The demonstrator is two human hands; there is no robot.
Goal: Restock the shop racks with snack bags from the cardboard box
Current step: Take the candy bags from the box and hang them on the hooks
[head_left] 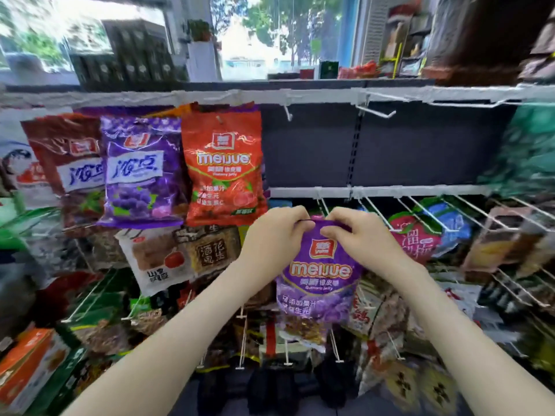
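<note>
L hand (271, 232) & R hand (357, 235) are both up at the top edge of a purple meijue bag (318, 277), mid-frame, just under the lower white rail (420, 190). L fingers (300, 225) curl and pinch the top-left corner; R fingers (330, 228) pinch the top-right. The bag hangs upright from that grip, logo side facing the camera, in front of the lower pegs. Its top strip is mostly covered by both hands, so any hang hole is hidden. A thin dark line btw the thumbs is too small to identify. Can't tell if the bag sits on a peg or is only held. Its bottom edge blends into a gold-brown pack below, so where it ends is unclear.

Up left, a red meijue bag (223, 166) hangs under the top rail, beside a purple grape bag (141, 175), w/ a brown-red bag (72, 163) partly tucked behind that one. Right of the red bag, white hooks (375, 111) stick out over a dark back panel. Packs at far L & R are smeared by blur, labels unreadable. An orange carton (27, 364) lower left is cut off by the frame edge.
</note>
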